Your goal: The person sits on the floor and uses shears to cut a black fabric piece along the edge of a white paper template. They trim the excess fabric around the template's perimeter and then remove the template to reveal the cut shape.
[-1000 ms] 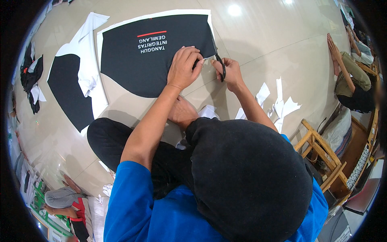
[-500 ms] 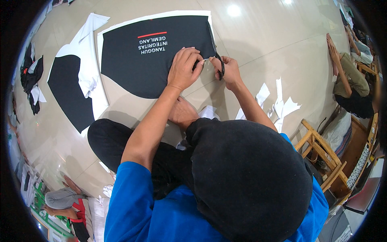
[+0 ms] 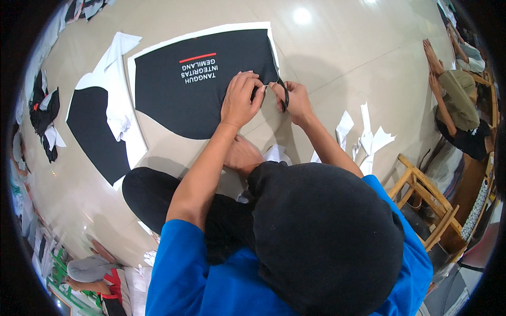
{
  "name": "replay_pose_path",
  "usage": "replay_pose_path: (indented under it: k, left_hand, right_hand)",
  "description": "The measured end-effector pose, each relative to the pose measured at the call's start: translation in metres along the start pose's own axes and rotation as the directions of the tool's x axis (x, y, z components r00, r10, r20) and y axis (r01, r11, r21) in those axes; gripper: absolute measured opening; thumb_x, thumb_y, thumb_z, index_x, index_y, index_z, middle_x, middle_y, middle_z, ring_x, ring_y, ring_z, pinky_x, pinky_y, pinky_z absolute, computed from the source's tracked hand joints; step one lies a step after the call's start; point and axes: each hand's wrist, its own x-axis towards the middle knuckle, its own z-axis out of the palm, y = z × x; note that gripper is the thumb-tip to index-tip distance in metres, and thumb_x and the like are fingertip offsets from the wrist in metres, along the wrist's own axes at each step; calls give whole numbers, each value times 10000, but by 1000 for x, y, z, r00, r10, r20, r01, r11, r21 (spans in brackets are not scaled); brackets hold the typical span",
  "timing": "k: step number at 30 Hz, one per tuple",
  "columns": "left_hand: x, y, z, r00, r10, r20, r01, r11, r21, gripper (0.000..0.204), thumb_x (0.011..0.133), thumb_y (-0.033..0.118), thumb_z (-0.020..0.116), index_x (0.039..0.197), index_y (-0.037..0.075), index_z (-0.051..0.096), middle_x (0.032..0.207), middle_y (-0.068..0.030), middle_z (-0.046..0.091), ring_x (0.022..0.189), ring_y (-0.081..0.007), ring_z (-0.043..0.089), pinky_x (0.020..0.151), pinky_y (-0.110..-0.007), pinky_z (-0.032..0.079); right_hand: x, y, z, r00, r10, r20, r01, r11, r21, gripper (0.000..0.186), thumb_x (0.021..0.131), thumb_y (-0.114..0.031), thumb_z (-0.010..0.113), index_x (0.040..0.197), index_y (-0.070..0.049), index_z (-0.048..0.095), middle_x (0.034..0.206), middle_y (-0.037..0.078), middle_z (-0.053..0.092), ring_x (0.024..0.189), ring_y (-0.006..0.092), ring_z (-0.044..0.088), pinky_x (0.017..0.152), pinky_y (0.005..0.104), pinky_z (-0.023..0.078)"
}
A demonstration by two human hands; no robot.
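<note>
The scissor blades are hard to make out against the dark border at the right edge of the lettered panel (image 3: 174, 108), so their opening angle cannot be told. The black cap (image 3: 327, 242), below the panel, conceals much of the person's body. White cloth (image 3: 118, 87), left of the panel, covers part of a second black piece (image 3: 97, 129). Quantities: two black fabric pieces; one pair of scissors (image 3: 286, 99); one red bar (image 3: 197, 57) and three inverted lines of print on the panel. White scraps (image 3: 369, 142) to its lower right overlap; an exact count is not possible. One wooden frame (image 3: 429, 195) stands farther out on that side. The left hand (image 3: 241, 100) lies on the panel's lower right corner, fingers close together; whether thumb and forefinger pinch the edge cannot be told. The right hand (image 3: 295, 101), just right of the same corner, is closed around the scissor handles. The panel lies flat on the tiled floor (image 3: 337, 58), which extends beyond its right edge.
</note>
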Motion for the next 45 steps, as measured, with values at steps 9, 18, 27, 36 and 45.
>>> replay_pose_path:
  k: [9,18,27,36,45]
  left_hand:
    - [-2,0,0,997,-59,-41,56,996,-76,115,1004,88,715,1081,15,670,1264,-203,695,1267,-409,648,1106,-501,502]
    - [-1,2,-3,996,-69,-49,63,992,-112,106,999,67,710,1072,9,662,1252,-219,684,1246,-408,660,1091,-492,509]
    - [-1,-1,-3,989,-118,-91,98,976,-194,94,1011,57,700,1071,1,655,1245,-233,684,1207,-398,688,1055,-467,536]
    - [-1,-1,-5,984,-142,-104,116,969,-219,84,1028,63,686,1067,-1,648,1234,-232,690,1188,-399,698,1041,-463,541]
    - [-2,-2,-5,984,-143,-102,119,970,-212,85,1028,66,687,1066,-2,652,1230,-231,694,1184,-399,700,1037,-461,544]
  right_hand:
    - [-5,-18,18,999,31,-23,-28,996,90,446,939,-405,887,777,-101,604,622,6,587,479,100,532,448,268,404]
    - [-5,-22,32,998,15,-58,-8,993,120,490,924,-452,898,802,-70,616,629,22,602,476,106,553,432,267,407]
    - [-3,-16,50,995,24,-92,-4,977,213,494,935,-436,891,813,-41,620,652,42,624,482,123,568,435,279,409]
    - [-5,-16,64,993,27,-115,6,961,277,456,953,-412,866,803,-58,620,668,40,614,506,129,566,456,284,412]
    - [-7,-19,65,989,32,-144,3,971,238,450,952,-398,867,813,-41,631,668,44,624,501,125,568,455,277,419]
